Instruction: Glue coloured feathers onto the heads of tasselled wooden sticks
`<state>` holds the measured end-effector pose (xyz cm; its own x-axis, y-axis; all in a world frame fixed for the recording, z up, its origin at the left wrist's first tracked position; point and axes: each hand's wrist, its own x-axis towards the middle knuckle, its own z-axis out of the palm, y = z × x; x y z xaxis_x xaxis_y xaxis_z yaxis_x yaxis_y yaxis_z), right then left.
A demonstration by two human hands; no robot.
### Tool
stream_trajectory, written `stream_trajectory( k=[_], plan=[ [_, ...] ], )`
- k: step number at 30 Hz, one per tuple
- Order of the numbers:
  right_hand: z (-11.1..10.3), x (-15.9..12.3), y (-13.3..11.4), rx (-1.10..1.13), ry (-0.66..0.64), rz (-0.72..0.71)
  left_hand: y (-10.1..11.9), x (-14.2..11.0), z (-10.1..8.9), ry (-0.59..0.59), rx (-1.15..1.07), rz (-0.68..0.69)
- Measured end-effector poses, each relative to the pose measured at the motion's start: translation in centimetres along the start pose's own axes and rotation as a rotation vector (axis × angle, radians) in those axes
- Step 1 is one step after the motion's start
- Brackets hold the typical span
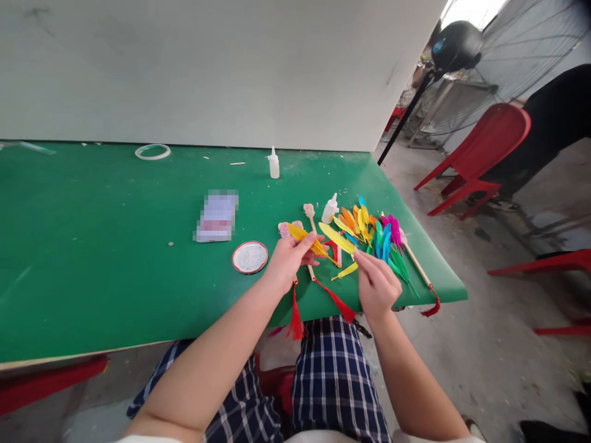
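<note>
My left hand point(290, 258) is closed on an orange-yellow feather point(307, 239), its fingers wrapped around the lower part. Between the fingertips of my right hand point(377, 280) is a pale yellow feather point(336, 235), its tip pointing up and left. Beneath my left hand lie wooden sticks point(311, 215) with pinkish ends, and red tassels point(295, 314) hang from them at the table edge. A pile of feathers point(362, 221) in orange, yellow, blue, green and magenta spreads beyond my right hand. Another stick point(418, 261) with a red tassel lies to its right.
A white glue bottle point(330, 209) leans by the feathers; a second bottle point(274, 165) stands farther back. On the green table point(115, 264) are a round lid point(250, 256), a blurred packet point(216, 215) and a tape roll point(152, 152). Red chairs point(489, 144) and a fan point(457, 46) are right.
</note>
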<state>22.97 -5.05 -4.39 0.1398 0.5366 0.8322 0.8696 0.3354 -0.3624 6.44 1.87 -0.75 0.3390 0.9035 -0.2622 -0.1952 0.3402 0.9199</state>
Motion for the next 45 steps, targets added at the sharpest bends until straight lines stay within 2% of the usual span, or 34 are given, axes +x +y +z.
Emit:
stream_trajectory(
  k=[2, 6, 9, 13, 18, 23, 27, 31, 35, 38, 41, 42, 45],
  plan=[
    [0.0, 0.2, 0.7, -0.037, 0.025, 0.111, 0.8, -0.1, -0.5, 0.009, 0.054, 0.007],
    [0.0, 0.5, 1.7, -0.116, -0.017, 0.3, 2.0, -0.3, -1.3, -0.011, 0.21, 0.041],
    [0.1, 0.7, 1.9, -0.122, -0.054, 0.369, 2.3, -0.3, -1.8, -0.01, 0.305, 0.066],
    [0.4, 1.1, 2.4, -0.119, -0.104, 0.279, 2.5, -0.2, -2.5, -0.024, 0.354, 0.041],
    [0.6, 1.0, 2.9, -0.256, -0.323, 0.169, 2.7, 0.0, -3.7, -0.032, 0.386, 0.029],
    [-0.2, -0.7, 1.6, -0.211, -0.366, 0.1, 2.8, 0.1, -5.1, -0.057, 0.429, -0.035],
    [-0.9, -2.0, 1.1, -0.208, -0.419, 0.069, 2.9, -0.4, -5.8, -0.131, 0.398, -0.105],
    [-0.8, -2.3, 1.7, -0.204, -0.484, 0.074, 2.8, -0.7, -6.1, -0.195, 0.363, -0.179],
    [-0.6, -1.9, 2.1, -0.206, -0.501, 0.086, 2.5, -0.9, -6.2, -0.214, 0.376, -0.168],
    [-0.8, -1.1, 2.6, -0.205, -0.44, 0.1, 2.5, -1.0, -6.1, -0.223, 0.39, -0.158],
    [-0.8, 0.2, 3.8, -0.305, -0.341, 0.189, 2.6, -1.0, -6.1, -0.232, 0.427, -0.146],
    [-0.6, 0.7, 4.3, -0.363, -0.348, 0.225, 2.6, -0.9, -6.1, -0.23, 0.444, -0.143],
    [0.2, 2.1, 5.9, -0.494, -0.483, 0.3, 2.5, -0.7, -6.4, -0.213, 0.488, -0.137]
  ],
)
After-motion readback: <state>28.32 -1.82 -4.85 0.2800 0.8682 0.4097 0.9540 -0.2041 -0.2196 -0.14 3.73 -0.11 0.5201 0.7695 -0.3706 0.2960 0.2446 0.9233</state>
